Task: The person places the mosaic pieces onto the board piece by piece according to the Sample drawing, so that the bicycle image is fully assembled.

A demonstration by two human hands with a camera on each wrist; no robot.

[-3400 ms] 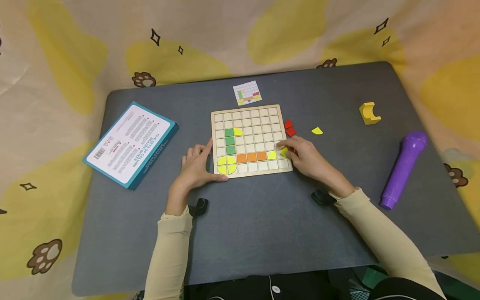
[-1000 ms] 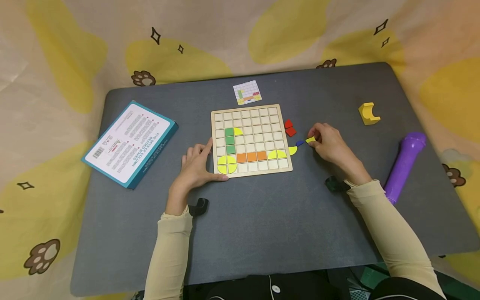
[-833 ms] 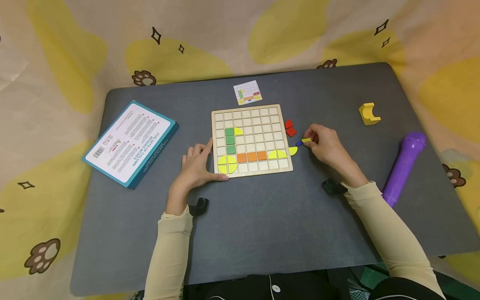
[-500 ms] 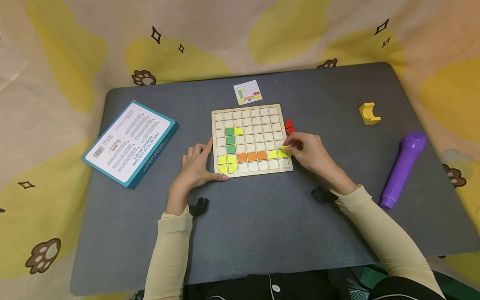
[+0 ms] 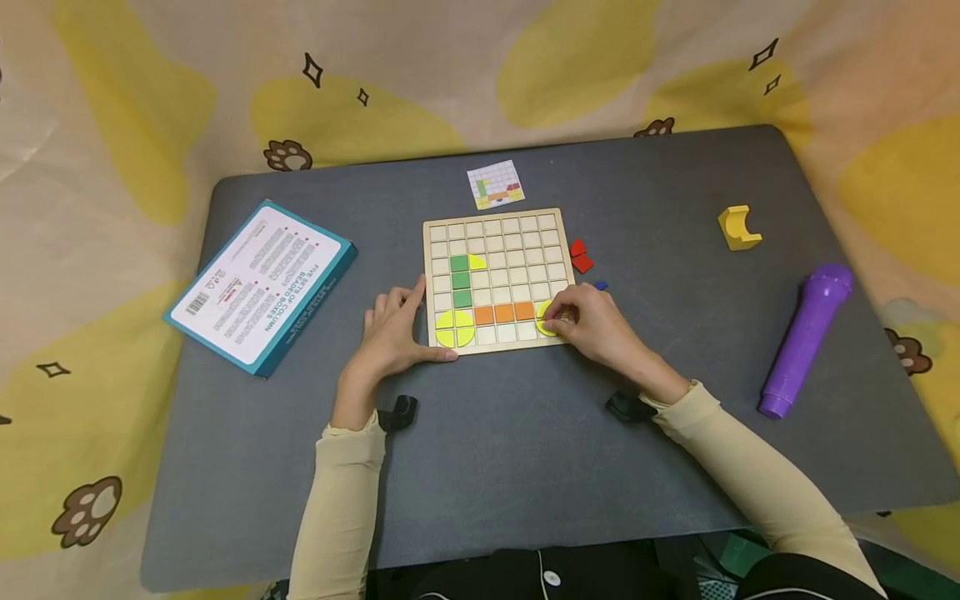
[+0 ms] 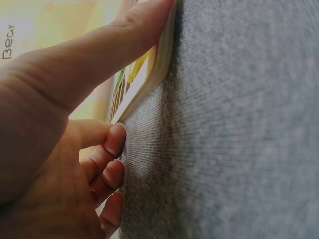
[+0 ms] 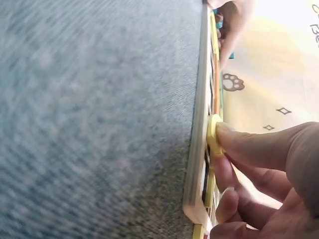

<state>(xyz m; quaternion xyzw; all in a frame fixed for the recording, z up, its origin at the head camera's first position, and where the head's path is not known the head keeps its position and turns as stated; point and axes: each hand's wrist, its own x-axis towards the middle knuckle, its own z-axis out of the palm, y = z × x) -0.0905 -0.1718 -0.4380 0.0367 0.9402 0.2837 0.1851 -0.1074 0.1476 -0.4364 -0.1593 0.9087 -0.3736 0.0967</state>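
Observation:
In the head view, my right hand [image 5: 603, 332] is over the lower right of the wooden grid board [image 5: 517, 260]. Its thumb and finger pinch a yellow quarter-circle tile [image 7: 214, 133], low against the board near its front edge in the right wrist view. My left hand [image 5: 388, 335] rests at the board's lower left corner, thumb along the front edge and index finger at the left edge. Green tiles [image 5: 461, 281], orange tiles [image 5: 504, 312] and a yellow circle of quarter tiles [image 5: 454, 328] lie in the cells. My right hand hides some cells at the right.
Right of the board lie red tiles [image 5: 581, 257] and a blue tile [image 5: 601, 285]. A printed pattern card [image 5: 496, 185] lies behind it. A teal box [image 5: 262, 287] stands left; a yellow arch-cut block [image 5: 738, 227] and a purple microphone-shaped tube [image 5: 806, 342] are at the right.
My right hand has moved left from beside the blue tile, over the board's right edge, to its lower right cells, carrying a yellow tile. The left hand has stayed put.

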